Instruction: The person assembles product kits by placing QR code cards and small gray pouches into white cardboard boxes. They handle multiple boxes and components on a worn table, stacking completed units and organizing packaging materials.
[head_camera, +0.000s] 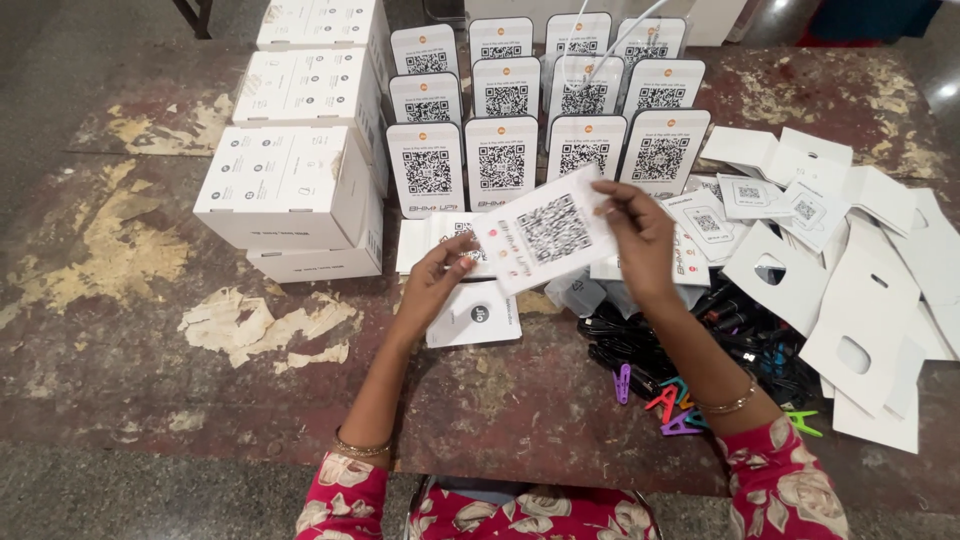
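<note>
Both hands up over desk (120, 330), mid-scene. Left hand (437, 272) pinches near-left corner of code sticker sheet (545, 235); right hand (640, 232) pinches its far-right edge, prob. to keep it taut and flat. Upright code stands (540, 120) in rows beyond, white boxes (290, 180) stacked far left, card sleeves (870, 290) loose at right.

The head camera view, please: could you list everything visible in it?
Code card: one, white, held in both hands.
Standing code plaques: about eleven, white, in rows behind.
Boxes: several, white, stacked at left.
Flat card sleeves: many, white, heaped at right.
Cables: bundle, black, right of centre.
Clips: few, coloured, near edge.
Table: one, worn brown.
Left hand: gripping card's lower corner.
Right hand: gripping card's upper edge.
</note>
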